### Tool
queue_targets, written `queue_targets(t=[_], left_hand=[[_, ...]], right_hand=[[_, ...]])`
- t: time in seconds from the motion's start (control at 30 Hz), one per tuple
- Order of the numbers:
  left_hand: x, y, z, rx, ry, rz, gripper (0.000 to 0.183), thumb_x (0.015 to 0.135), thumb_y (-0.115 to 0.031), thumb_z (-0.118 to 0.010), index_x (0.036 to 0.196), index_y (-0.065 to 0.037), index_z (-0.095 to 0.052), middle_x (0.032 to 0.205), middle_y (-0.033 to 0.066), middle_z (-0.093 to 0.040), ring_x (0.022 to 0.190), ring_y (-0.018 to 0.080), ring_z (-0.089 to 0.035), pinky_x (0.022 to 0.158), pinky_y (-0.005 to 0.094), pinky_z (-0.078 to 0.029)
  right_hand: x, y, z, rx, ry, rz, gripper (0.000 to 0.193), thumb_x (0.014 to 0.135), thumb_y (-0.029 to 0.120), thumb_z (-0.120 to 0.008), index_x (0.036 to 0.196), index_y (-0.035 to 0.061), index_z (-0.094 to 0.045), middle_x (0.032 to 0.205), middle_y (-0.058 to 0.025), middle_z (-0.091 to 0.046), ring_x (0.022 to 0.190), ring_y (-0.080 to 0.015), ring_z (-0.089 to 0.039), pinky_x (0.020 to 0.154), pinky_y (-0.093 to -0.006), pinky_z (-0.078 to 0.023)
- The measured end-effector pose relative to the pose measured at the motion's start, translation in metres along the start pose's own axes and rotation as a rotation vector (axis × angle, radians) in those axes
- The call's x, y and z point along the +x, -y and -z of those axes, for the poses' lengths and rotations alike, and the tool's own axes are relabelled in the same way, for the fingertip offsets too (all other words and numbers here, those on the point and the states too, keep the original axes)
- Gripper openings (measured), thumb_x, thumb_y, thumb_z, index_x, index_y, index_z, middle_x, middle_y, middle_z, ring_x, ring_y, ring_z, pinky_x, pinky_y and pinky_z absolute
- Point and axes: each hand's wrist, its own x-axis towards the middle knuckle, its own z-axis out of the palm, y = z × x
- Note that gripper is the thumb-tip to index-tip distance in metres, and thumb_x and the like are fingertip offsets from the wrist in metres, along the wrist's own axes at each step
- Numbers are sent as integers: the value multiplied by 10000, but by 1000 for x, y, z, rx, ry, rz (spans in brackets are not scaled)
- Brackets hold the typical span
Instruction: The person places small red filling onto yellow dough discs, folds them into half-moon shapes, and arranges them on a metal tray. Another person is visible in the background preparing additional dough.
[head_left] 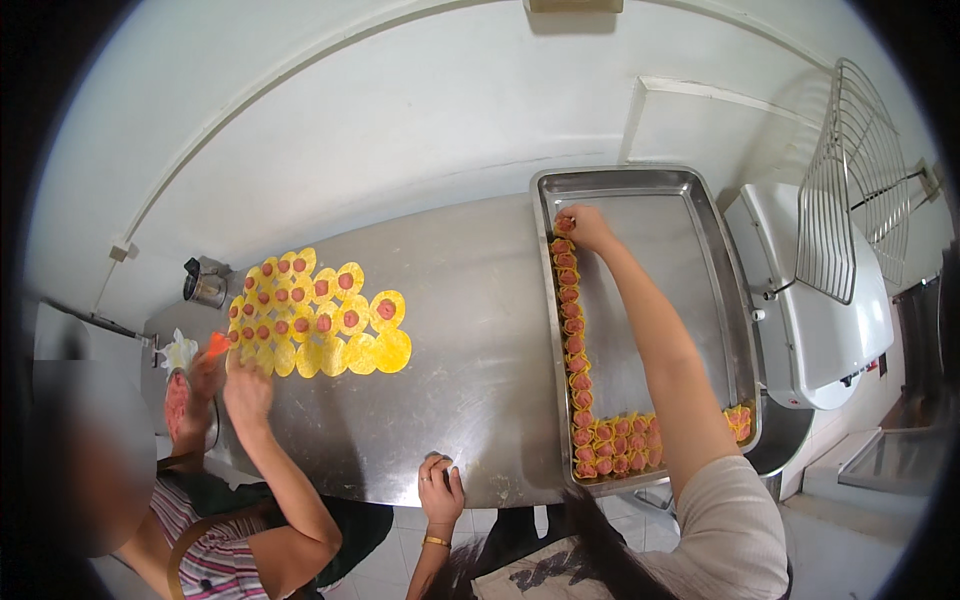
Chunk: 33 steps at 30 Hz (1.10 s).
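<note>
A little meat dumpling (565, 227) is in the top left corner of the big metal tray (655, 300). The person's right hand (585, 229) pinches it. A row of dumplings (573, 344) runs down below it, and more sit along the bottom. The left hand (440, 490) is curled at the edge of the shiny table (480, 300); I can't tell if it holds anything. Farther left, round yellow wrappers (393, 350), many with pink meat (387, 310), lie near a co-worker's hand (248, 393).
</note>
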Motion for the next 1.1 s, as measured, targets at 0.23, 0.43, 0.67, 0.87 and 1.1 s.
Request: queue_targets(t=[0.23, 0.43, 0.67, 0.87, 1.1], left_hand=[[0, 0, 1, 12, 19, 8, 183, 843, -112, -614, 999, -34, -558, 1091, 169, -539, 1020, 367, -542, 879, 450, -444], [1, 0, 1, -19, 18, 12, 183, 842, -94, -602, 1007, -33, -549, 1087, 181, -532, 1029, 375, -531, 886, 451, -428], [0, 2, 1, -27, 10, 4, 185, 839, -99, -617, 1000, -34, -553, 1089, 176, -533, 1026, 372, -534, 881, 450, -431], [2, 3, 1, -39, -12, -12, 185, 847, -151, -634, 988, -51, -567, 1055, 137, -557, 979, 338, -565, 845, 438, -466], [1, 7, 4, -85, -8, -10, 140, 846, -151, -636, 948, -78, -574, 1024, 104, -563, 917, 320, -569, 810, 422, -473]], right_hand=[[3, 6, 2, 47, 202, -14, 338, 701, -79, -600, 999, 41, -704, 910, -138, -711, 855, -283, -684, 777, -344, -531], [-6, -1, 1, 68, 93, 4, 446, 678, -98, -601, 1094, 41, -684, 891, -124, -698, 836, -260, -673, 766, -326, -533], [-18, -6, 2, 69, 177, -167, 495, 662, -89, -640, 1135, 54, -678, 811, -67, -667, 746, -173, -659, 688, -289, -535], [-19, -11, -3, 155, 56, -155, 377, 676, -48, -671, 1038, 46, -715, 830, -76, -714, 732, -145, -661, 682, -297, -535], [-6, -32, -6, 6, 142, -223, 383, 654, -89, -666, 1016, 29, -713, 865, -65, -715, 748, -125, -654, 681, -290, -545]])
